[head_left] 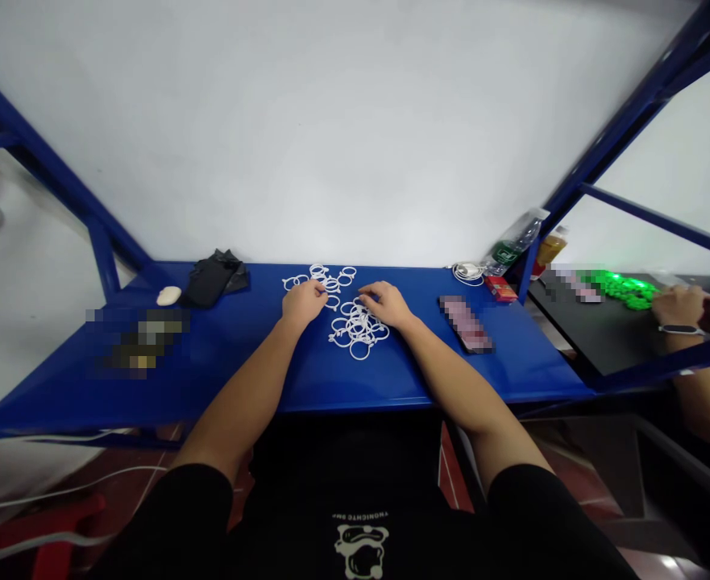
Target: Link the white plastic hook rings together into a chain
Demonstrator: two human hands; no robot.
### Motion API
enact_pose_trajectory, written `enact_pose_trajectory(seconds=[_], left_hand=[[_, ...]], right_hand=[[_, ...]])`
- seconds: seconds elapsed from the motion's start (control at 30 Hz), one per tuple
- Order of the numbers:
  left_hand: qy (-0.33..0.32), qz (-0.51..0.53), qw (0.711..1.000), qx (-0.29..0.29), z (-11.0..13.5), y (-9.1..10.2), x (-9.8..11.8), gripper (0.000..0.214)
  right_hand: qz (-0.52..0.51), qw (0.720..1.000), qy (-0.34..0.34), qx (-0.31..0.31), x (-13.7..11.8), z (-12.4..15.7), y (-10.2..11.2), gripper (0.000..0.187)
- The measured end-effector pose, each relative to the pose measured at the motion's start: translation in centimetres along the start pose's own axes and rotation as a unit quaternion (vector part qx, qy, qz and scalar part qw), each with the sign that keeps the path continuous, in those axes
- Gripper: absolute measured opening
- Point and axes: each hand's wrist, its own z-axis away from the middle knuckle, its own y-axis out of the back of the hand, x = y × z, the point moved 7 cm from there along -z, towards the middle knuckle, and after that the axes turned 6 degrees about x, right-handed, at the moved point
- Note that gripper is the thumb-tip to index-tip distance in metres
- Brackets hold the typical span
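Several white rings, each with a small clasp-like nub, lie in two groups on the blue table. The nearer pile of rings (359, 349) overlaps in the middle, and the farther group of rings (347, 274) is strewn towards the wall. My left hand (303, 306) is closed, thumb and fingers pinched at the edge of one white ring (333, 303) beside the far group. Over the upper right of the near pile rests my right hand (389, 304), its thumb and forefinger slightly apart; no ring shows between them.
A phone (467, 324) lies right of my right hand. Farther right are a white cable (468, 274), a red box (500, 288) and a tilted plastic bottle (515, 242). Left are a black bag (215, 278) and a pale rounded object (168, 296). Another person's hands (681, 310) work at the neighbouring table.
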Motion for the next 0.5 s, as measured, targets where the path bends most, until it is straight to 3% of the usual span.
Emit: enact_pose_trajectory(seconds=[0.2,0.5], left_hand=[[-0.036,-0.045,0.998,-0.017,0.05,-0.49,0.17,0.020],[-0.051,-0.006,0.998,0.028,-0.25,-0.44,-0.30,0.015]], right_hand=[[-0.005,1.000,0.011,0.000,-0.13,-0.08,-0.06,0.016],[-0.008,1.000,0.024,0.015,0.10,-0.03,-0.05,0.016]])
